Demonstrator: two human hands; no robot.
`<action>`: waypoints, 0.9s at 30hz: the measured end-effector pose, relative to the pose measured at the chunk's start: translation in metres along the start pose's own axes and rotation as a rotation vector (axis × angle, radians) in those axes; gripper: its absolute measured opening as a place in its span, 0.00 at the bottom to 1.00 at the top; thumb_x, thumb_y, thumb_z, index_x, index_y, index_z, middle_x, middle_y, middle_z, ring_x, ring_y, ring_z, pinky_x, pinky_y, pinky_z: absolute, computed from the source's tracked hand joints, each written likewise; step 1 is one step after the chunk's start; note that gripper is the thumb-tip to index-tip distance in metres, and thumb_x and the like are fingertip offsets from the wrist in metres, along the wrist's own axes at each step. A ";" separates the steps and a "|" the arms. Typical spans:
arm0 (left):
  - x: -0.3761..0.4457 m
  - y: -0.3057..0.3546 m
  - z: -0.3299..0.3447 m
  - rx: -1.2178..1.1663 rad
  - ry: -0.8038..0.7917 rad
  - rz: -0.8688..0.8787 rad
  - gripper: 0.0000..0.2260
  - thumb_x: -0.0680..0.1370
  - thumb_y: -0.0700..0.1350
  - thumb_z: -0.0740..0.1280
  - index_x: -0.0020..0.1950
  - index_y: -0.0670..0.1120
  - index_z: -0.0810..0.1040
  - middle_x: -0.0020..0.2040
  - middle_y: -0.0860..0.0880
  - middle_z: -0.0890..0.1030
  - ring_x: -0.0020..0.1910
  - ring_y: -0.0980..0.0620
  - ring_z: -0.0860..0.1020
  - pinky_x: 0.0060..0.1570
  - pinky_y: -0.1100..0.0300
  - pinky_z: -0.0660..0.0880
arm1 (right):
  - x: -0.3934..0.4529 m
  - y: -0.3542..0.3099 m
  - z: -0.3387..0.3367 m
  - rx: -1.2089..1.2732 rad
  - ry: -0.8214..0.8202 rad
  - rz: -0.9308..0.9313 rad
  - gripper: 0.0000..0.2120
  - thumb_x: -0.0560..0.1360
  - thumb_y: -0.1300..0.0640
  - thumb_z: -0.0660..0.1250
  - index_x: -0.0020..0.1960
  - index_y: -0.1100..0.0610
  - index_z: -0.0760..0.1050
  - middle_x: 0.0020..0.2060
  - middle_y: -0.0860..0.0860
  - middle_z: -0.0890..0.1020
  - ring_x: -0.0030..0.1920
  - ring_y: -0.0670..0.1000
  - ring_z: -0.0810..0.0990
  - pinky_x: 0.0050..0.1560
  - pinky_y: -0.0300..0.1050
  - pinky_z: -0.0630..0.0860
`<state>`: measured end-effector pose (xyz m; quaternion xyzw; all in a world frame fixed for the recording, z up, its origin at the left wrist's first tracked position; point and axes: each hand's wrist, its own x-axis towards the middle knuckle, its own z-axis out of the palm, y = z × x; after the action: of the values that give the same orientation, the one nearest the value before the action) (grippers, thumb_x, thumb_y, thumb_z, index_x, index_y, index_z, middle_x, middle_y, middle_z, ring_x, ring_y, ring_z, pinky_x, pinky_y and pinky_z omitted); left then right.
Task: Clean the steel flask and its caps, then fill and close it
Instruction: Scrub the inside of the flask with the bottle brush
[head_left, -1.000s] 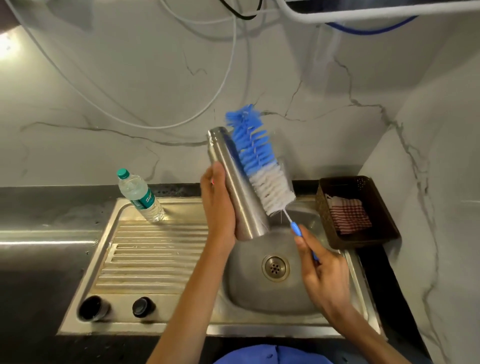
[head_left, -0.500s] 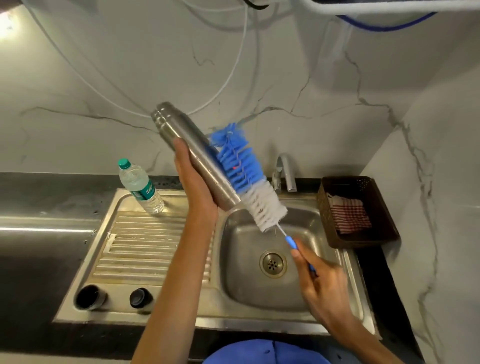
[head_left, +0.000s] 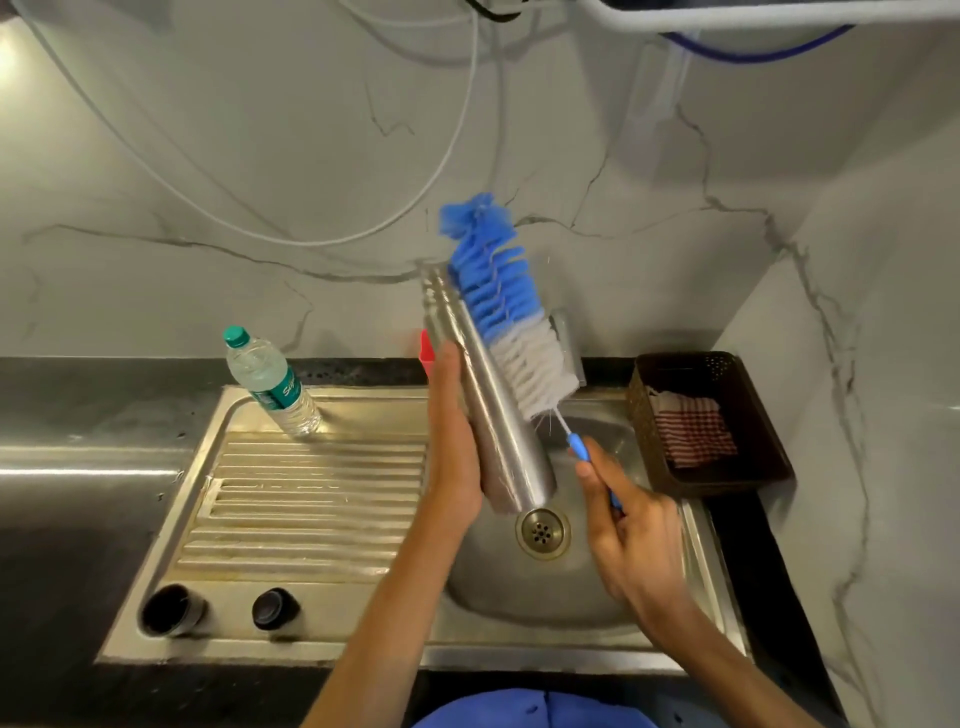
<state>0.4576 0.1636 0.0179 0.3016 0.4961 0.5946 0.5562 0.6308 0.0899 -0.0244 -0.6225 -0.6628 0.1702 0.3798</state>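
Observation:
My left hand (head_left: 453, 441) grips the steel flask (head_left: 493, 405) from its left side and holds it tilted above the sink basin (head_left: 524, 587). My right hand (head_left: 631, 525) holds the thin blue handle of a bottle brush (head_left: 511, 317). Its blue and white bristles lie against the flask's right side, reaching past the flask's upper end. Two dark caps (head_left: 171, 609) (head_left: 274, 607) stand on the front left of the steel drainboard (head_left: 311, 499).
A small plastic water bottle (head_left: 270, 382) with a green cap stands at the back of the drainboard. A brown basket (head_left: 706, 421) holding a striped cloth sits right of the sink. The tap (head_left: 566, 338) is behind the brush. Marble walls rise behind and to the right.
The flask has come back from its leftward, raised tilt to a steeper position over the basin. The brush has slid up along the flask's side, bristles now higher.

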 end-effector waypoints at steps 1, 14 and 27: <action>-0.002 -0.004 0.002 0.003 -0.024 0.005 0.34 0.80 0.72 0.60 0.79 0.54 0.71 0.69 0.49 0.83 0.67 0.49 0.82 0.65 0.45 0.78 | 0.005 0.000 0.000 0.003 0.005 0.003 0.18 0.86 0.47 0.60 0.74 0.44 0.74 0.22 0.46 0.68 0.20 0.47 0.67 0.20 0.48 0.67; 0.019 0.021 -0.011 -0.007 0.124 0.164 0.41 0.72 0.78 0.65 0.74 0.50 0.73 0.62 0.41 0.84 0.58 0.41 0.86 0.56 0.43 0.84 | 0.005 0.006 -0.011 -0.024 -0.028 -0.048 0.17 0.85 0.48 0.60 0.73 0.45 0.75 0.21 0.44 0.64 0.19 0.44 0.64 0.20 0.41 0.64; 0.033 0.052 -0.033 -0.090 0.307 0.166 0.30 0.80 0.72 0.58 0.71 0.53 0.76 0.60 0.43 0.86 0.57 0.43 0.86 0.56 0.44 0.84 | -0.023 0.007 -0.011 -0.031 -0.115 -0.043 0.19 0.83 0.47 0.61 0.74 0.44 0.73 0.23 0.38 0.61 0.21 0.39 0.61 0.24 0.33 0.59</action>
<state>0.4025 0.1929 0.0491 0.2223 0.5216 0.6991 0.4358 0.6424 0.0660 -0.0286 -0.6029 -0.6994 0.1872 0.3350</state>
